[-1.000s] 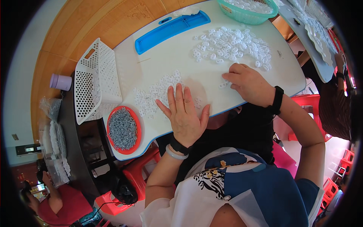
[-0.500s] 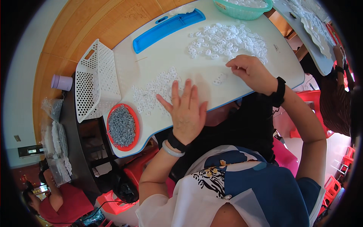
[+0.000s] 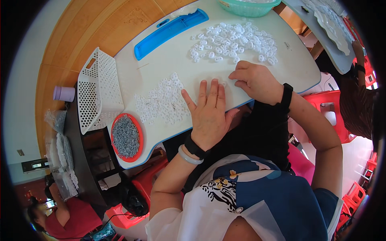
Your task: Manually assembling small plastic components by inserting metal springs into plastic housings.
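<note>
White left pile (image 3: pixel 163 98) is uncovered, the spread left hand (image 3: pixel 210 118) shifted right; work seems recentred there. Curled right hand's (image 3: pixel 258 82) grip cannot be told.

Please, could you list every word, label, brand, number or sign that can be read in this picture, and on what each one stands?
There is no text that can be read.
White table: a small dark marking near its right end, too small and blurred to read.
Wall device at far left: a small bright display, too small to read.
White pieces: no readable text.
</note>
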{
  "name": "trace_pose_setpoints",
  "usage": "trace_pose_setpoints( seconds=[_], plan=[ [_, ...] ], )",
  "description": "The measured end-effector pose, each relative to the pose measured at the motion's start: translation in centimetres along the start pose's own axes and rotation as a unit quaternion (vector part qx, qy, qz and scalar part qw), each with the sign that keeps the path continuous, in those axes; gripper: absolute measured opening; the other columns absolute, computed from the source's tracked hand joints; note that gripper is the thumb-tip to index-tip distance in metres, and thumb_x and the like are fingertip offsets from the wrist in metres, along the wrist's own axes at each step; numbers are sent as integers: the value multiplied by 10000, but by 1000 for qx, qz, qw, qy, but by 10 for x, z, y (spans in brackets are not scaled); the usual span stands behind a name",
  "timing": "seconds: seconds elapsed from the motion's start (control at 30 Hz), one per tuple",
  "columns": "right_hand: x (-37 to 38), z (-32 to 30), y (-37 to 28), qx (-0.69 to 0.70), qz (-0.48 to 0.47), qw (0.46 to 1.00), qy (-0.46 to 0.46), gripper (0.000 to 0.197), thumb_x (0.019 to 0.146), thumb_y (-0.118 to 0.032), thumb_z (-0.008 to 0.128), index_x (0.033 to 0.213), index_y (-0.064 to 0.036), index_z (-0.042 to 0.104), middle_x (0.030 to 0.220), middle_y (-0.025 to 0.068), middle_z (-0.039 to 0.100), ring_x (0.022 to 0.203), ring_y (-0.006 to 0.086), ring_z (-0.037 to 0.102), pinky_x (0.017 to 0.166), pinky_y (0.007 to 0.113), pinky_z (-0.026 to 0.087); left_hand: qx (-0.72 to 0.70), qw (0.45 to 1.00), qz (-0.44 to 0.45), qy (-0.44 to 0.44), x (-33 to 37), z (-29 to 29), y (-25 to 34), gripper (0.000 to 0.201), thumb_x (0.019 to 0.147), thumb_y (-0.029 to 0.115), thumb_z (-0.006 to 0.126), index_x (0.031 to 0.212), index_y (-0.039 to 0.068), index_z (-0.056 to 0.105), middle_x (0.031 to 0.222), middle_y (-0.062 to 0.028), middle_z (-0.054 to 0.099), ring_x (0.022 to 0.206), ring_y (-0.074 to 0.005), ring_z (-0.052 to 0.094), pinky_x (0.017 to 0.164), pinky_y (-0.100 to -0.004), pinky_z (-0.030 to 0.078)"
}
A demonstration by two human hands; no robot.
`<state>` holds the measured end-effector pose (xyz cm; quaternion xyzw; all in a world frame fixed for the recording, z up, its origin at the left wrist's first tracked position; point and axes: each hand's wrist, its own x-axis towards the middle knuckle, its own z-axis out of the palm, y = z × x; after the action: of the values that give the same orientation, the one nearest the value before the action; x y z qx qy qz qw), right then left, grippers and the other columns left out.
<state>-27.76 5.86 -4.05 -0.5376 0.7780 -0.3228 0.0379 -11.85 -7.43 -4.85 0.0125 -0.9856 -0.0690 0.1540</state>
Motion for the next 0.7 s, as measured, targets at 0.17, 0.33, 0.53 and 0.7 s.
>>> trace_pose_setpoints(
  seconds=[0.17, 0.33, 0.53, 0.7],
  plan=[
    [1, 4, 0, 9, -1, 1000, 5, 199, 741, -29, 640, 940, -27, 635, 895, 114, 578, 782, 314, 593, 681, 366, 489, -12, 1000, -9, 3, -4, 2, -4, 679, 798, 389, 628, 1318, -5, 439, 1385, -162, 401, 1315, -374, 314, 1021, -694, 35],
    [5, 6, -11, -12, -2, 999, -34, 207, 735, -31, 644, 941, -22, 630, 896, 120, 575, 772, 316, 591, 674, 366, 488, -8, 1000, 12, 1, -4, 4, -4, 609, 811, 368, 621, 1306, 49, 465, 1378, -176, 401, 1313, -395, 306, 1021, -692, 54],
    [-3, 4, 5, 12, -9, 1000, -5, 163, 736, -13, 641, 899, -3, 631, 874, 130, 574, 766, 319, 585, 673, 366, 483, -46, 999, 18, 18, -8, 4, -10, 534, 801, 311, 650, 1269, 98, 507, 1369, -174, 407, 1311, -411, 298, 1021, -689, 53],
    [-2, 1, 2, 75, 15, 997, 29, 139, 746, 23, 624, 885, 15, 617, 831, 122, 567, 743, 283, 582, 663, 341, 478, -137, 984, 5, 116, -16, -2, -16, 460, 765, 207, 690, 1186, 74, 562, 1324, -161, 461, 1287, -400, 346, 1050, -641, 62]
  ],
)
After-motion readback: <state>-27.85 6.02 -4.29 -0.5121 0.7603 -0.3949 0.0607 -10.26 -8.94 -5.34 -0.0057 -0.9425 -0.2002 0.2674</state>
